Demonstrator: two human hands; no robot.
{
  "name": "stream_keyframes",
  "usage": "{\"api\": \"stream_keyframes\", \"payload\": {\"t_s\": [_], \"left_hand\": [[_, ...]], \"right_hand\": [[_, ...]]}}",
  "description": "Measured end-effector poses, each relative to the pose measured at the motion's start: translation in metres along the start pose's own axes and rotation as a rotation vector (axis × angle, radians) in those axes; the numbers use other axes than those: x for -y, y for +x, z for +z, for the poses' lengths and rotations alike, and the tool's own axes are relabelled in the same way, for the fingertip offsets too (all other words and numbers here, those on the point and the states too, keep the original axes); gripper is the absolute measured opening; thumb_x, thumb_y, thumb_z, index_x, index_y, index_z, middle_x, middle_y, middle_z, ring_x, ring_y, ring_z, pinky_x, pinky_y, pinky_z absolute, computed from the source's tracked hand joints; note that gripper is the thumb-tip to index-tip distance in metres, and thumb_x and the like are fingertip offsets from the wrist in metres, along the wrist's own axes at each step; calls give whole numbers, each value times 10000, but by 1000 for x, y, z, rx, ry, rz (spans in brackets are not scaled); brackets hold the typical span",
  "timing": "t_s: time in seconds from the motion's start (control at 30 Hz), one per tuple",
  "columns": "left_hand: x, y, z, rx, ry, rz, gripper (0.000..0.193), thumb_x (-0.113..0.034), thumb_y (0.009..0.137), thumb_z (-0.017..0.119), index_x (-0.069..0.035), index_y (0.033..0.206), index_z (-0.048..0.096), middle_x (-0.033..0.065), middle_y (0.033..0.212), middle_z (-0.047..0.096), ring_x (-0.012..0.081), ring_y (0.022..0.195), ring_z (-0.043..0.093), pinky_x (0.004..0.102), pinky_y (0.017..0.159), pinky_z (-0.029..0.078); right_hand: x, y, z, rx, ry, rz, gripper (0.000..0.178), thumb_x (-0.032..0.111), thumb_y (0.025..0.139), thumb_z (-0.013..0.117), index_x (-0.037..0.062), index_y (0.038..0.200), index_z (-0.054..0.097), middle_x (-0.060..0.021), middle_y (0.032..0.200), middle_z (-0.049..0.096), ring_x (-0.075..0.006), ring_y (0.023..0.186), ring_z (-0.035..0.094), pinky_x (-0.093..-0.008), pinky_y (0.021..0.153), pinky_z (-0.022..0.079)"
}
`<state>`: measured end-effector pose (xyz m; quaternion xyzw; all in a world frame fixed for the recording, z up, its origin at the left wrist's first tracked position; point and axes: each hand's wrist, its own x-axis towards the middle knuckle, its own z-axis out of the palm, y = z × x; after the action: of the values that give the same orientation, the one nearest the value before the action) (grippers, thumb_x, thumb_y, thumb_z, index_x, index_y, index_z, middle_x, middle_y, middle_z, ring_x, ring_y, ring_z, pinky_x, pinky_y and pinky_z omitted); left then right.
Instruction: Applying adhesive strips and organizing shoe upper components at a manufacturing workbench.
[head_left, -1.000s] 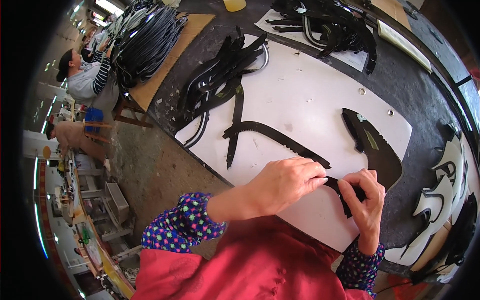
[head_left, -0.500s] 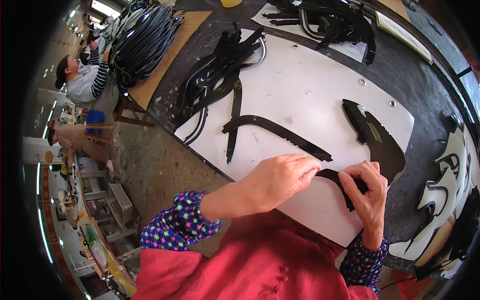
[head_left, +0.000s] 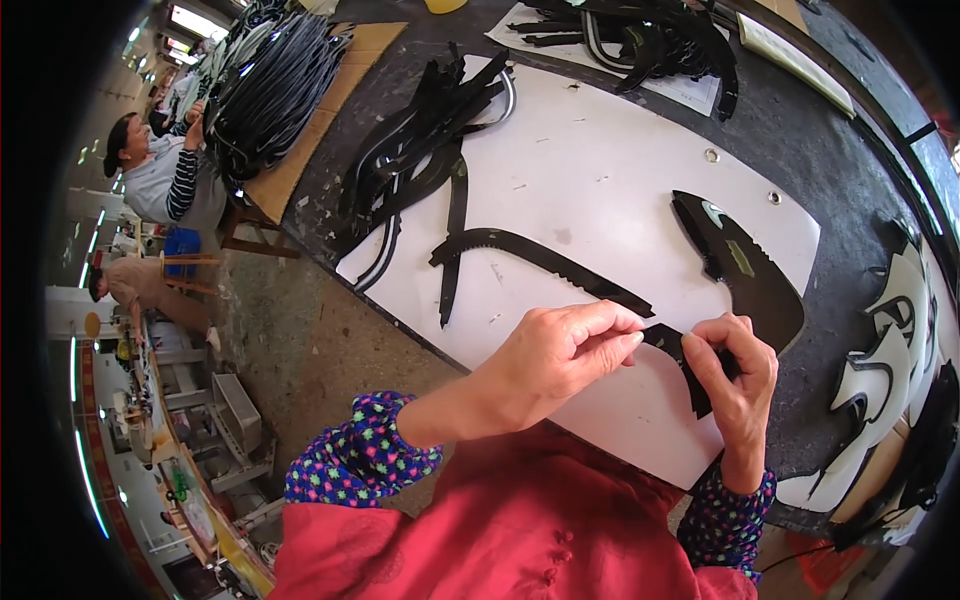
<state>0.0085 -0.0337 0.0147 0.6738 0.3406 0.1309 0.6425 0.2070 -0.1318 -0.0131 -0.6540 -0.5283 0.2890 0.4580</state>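
My right hand [head_left: 738,375] grips a short curved black strip [head_left: 668,342] over the near edge of a white sheet [head_left: 570,190], thumb on top. My left hand [head_left: 565,355] is closed in a pinch just left of the strip's end; whatever lies between its fingertips is too small to make out. Just beyond the hands, a long curved black strip [head_left: 540,258] with a notched edge rests on the sheet, crossing a narrower black strip [head_left: 453,240]. A broad curved dark piece [head_left: 765,285] with a toothed edge lies beyond my right hand.
A heap of black strips [head_left: 415,140] covers the sheet's far left corner, and another pile [head_left: 670,45] sits at the back. White cut shapes [head_left: 880,375] lie at the right. Dark bundles [head_left: 275,95] rest on cardboard at the left, where a person [head_left: 160,170] works.
My left fingertips have come slightly away from the strip's end and show a small gap. My right hand keeps its hold. The view has shifted a little.
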Motion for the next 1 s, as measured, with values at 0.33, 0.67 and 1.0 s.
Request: {"api": "stream_keyframes", "payload": {"t_s": [0.33,0.67,1.0], "left_hand": [[-25,1,9,-64,33,45,229,-131,981,590,38,1127,638,52,893,692,68,733,590,214,660,503],[-23,-2,20,-134,364,412,203,14,904,627,49,1104,640,148,884,687,218,777,691,292,666,547],[-21,-6,31,-163,382,446,194,21,893,643,44,1086,642,142,867,679,219,756,681,297,655,541]], "right_hand": [[27,-7,8,-253,-451,-503,286,-22,759,745,0,1036,677,-121,898,622,-239,741,593,-361,661,450],[26,-15,18,-287,-380,-440,222,-45,782,714,-40,996,655,-127,880,626,-245,714,613,-338,613,477],[31,-20,18,-303,-563,-507,232,-58,743,719,-27,958,639,-108,823,585,-225,673,588,-327,588,473]]}}
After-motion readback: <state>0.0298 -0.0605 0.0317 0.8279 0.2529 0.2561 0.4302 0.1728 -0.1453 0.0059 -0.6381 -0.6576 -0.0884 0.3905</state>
